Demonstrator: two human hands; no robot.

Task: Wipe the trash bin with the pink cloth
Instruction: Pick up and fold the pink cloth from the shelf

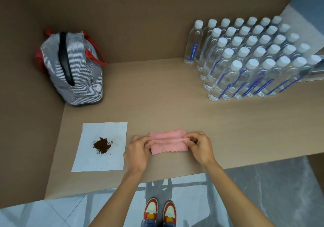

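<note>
A pink cloth [168,143] with a scalloped edge lies folded on the brown counter [228,130], near its front edge. My left hand [137,152] pinches the cloth's left end. My right hand [199,147] pinches its right end, fingers curled over the fold. A crease runs across the cloth between both hands. No trash bin shows in the head view.
A white paper sheet [91,160] with a small pile of dark brown powder [102,145] lies left of the cloth. A striped bag [73,68] with red handles sits in the back left corner. Several rows of capped water bottles [249,63] stand at the back right.
</note>
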